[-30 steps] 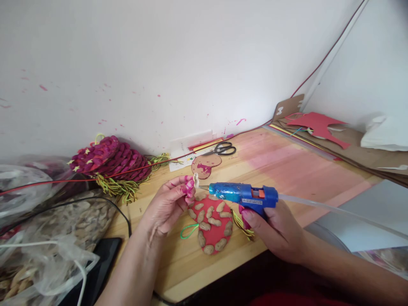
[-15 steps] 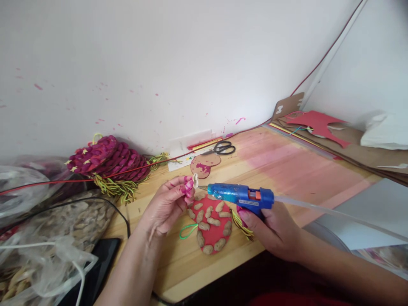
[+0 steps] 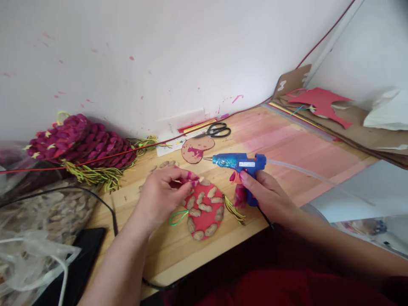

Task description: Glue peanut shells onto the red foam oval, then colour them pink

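Note:
My right hand (image 3: pixel 264 193) grips a blue hot glue gun (image 3: pixel 239 162) with a clear glue stick (image 3: pixel 302 171) trailing from its back; its nozzle points left, above the table. My left hand (image 3: pixel 165 193) is pinched on a peanut shell (image 3: pixel 200 179) and presses it onto the upper left edge of a red oval piece (image 3: pixel 204 212). Several peanut shells are stuck on that red piece. A green loop (image 3: pixel 177 216) hangs from its left end and a yellow tassel (image 3: pixel 234 209) from its right. The piece lies on the wooden table (image 3: pixel 287 148).
Black scissors (image 3: pixel 216 129) and a paint-stained brown disc (image 3: pixel 196 149) lie near the wall. A magenta scaled craft with yellow-green tassels (image 3: pixel 79 144) sits at left, above a plastic bag of peanut shells (image 3: pixel 47 212). Red paper and cardboard (image 3: pixel 321 104) lie at right.
My left hand has moved down from the glue gun's nozzle and set the shell on the red piece. The glue gun has drawn back to the right.

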Available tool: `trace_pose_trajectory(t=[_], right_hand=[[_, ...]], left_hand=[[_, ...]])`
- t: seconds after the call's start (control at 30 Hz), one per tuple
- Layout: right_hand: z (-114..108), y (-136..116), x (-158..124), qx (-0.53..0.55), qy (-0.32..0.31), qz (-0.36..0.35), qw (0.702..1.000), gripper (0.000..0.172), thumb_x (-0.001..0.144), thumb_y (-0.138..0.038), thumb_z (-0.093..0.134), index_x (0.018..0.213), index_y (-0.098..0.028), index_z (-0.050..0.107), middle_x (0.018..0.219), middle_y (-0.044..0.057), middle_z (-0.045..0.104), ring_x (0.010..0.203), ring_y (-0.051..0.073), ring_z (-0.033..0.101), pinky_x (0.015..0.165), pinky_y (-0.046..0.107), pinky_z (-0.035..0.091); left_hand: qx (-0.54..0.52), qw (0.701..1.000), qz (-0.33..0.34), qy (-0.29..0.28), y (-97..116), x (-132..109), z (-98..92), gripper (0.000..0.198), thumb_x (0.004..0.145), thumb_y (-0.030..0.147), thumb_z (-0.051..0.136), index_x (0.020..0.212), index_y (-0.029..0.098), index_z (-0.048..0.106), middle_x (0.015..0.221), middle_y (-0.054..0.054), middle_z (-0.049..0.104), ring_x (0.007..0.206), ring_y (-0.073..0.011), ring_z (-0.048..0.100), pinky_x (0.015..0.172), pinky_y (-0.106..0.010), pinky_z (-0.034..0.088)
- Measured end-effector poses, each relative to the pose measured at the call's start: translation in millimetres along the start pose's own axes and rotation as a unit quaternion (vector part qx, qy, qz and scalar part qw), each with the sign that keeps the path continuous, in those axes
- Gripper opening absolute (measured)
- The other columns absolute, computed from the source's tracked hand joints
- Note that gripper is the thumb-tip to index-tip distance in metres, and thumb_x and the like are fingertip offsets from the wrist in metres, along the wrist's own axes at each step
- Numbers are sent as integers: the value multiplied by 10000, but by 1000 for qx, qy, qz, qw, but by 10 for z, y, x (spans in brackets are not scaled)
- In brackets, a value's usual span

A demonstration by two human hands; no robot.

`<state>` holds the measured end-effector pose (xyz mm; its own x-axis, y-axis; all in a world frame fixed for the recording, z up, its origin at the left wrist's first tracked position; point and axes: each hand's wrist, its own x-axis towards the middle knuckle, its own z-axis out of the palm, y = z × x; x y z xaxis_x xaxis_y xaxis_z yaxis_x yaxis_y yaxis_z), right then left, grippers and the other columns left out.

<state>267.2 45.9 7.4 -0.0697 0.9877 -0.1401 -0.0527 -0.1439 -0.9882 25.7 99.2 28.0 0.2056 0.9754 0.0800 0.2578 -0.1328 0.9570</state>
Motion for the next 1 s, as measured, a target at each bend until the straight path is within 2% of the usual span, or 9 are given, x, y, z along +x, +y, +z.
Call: trace_pose_trajectory(t=[0.13,0.3,0.43,0.57,1.0], right_hand=[[15,63,56,123,5,55,991,346,872,-551,663,899,-217,579,656,-36,644,557,139,674,550,256,569],[29,109,85,187,-25,117,975,332,879,-548,660,963,-245,555,700,-23,687,646,191,743,615,325,622],[34,128,92,189,-48,132,972,372,866,-575,673,993,-248,549,724,-11,709,698,201,767,663,329,635],[51,124,90,179,-45,136,973,409,840,-590,698,1005,-240,565,748,-13,704,709,191,767,669,311,638],[75,98,71,152,-34,101,983,352,876,-546,671,943,-212,583,776,-1,694,676,157,735,640,279,626]], left_hand=[[89,994,68,-19,-14,-13,49,167,656,84,801,754,218,815,670,-32,666,596,-131,520,536,-224,361],[132,985,93,-52,-130,-18,61,185,692,124,780,815,256,817,694,-29,642,616,-147,502,566,-250,338],[235,959,146,-64,-230,-27,61,158,782,175,727,888,263,806,765,-46,650,674,-166,529,607,-269,347],[322,925,187,-78,-233,-31,76,133,841,194,672,905,240,779,777,-48,635,699,-169,546,636,-274,364],[360,906,206,-86,-201,-38,101,127,882,225,634,923,218,754,808,-52,622,702,-165,560,637,-275,404]])
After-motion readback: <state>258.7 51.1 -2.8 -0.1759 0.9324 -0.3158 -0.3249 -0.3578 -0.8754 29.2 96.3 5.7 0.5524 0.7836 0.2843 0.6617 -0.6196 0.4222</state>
